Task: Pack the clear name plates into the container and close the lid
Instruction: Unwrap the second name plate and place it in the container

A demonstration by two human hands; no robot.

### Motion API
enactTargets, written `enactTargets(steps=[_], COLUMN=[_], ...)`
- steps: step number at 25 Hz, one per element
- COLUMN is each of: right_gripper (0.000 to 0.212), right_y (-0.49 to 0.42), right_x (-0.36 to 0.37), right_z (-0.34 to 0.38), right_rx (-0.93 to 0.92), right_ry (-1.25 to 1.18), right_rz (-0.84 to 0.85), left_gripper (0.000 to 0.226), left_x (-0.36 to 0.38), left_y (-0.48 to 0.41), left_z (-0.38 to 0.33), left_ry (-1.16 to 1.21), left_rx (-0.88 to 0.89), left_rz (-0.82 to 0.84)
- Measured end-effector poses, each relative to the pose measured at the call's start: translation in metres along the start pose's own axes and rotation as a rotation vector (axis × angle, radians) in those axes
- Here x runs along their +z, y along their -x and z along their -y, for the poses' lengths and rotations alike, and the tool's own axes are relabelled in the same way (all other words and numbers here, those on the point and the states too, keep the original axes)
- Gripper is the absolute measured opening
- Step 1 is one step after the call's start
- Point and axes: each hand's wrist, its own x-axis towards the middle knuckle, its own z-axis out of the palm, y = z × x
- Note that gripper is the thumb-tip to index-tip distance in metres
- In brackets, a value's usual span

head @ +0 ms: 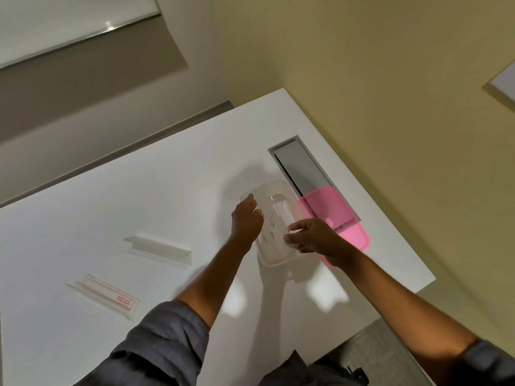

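Observation:
A clear rectangular container [276, 260] stands on the white table, right of centre. My left hand [246, 218] and my right hand [312, 236] hold a clear name plate [274, 218] with dark print, one at each end, inside the container's opening. The translucent pink lid [345, 218] lies flat just right of the container, off it. Two more clear name plates lie on the table to the left: a plain one [158, 249] and one with a red label [104, 296].
A grey recessed cable slot [298, 165] is set into the table behind the container, and the pink lid partly covers it. The table's right edge [390, 218] runs close past the lid. A grey chair back [384, 355] shows at the lower right.

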Motion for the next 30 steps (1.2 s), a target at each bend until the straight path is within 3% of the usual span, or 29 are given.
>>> enactTargets(steps=[5, 9, 12, 15, 19, 23, 27, 30], right_gripper=[0.03, 0.037, 0.047, 0.028, 0.027, 0.031, 0.041, 0.028], right_y=[-0.022, -0.03, -0.031, -0.037, -0.044, -0.051, -0.053, -0.056], right_x=[0.005, 0.013, 0.021, 0.026, 0.03, 0.034, 0.038, 0.038], right_z=[-0.008, -0.01, -0.01, -0.009, -0.01, -0.015, -0.017, -0.02], right_rx=[0.035, 0.051, 0.01, -0.008, 0.006, 0.024, 0.025, 0.046], right_ry=[0.194, 0.345, 0.497, 0.652, 0.732, 0.745, 0.759, 0.761], right_rz=[-0.151, -0.22, -0.3, -0.301, -0.312, -0.315, -0.293, -0.275], left_gripper=[0.017, 0.012, 0.031, 0.046, 0.046, 0.06, 0.034, 0.027], left_x=[0.023, 0.039, 0.046, 0.055, 0.059, 0.061, 0.064, 0.072], left_y=[0.005, 0.014, 0.022, 0.028, 0.025, 0.023, 0.018, 0.014], left_z=[0.013, 0.032, 0.035, 0.038, 0.043, 0.046, 0.055, 0.062], left_ry=[-0.001, 0.054, 0.058, 0.065, 0.146, 0.212, 0.206, 0.226], left_rx=[-0.078, -0.175, -0.242, -0.307, -0.331, -0.334, -0.347, -0.376], left_rz=[0.1, 0.16, 0.17, 0.186, 0.24, 0.265, 0.283, 0.292])
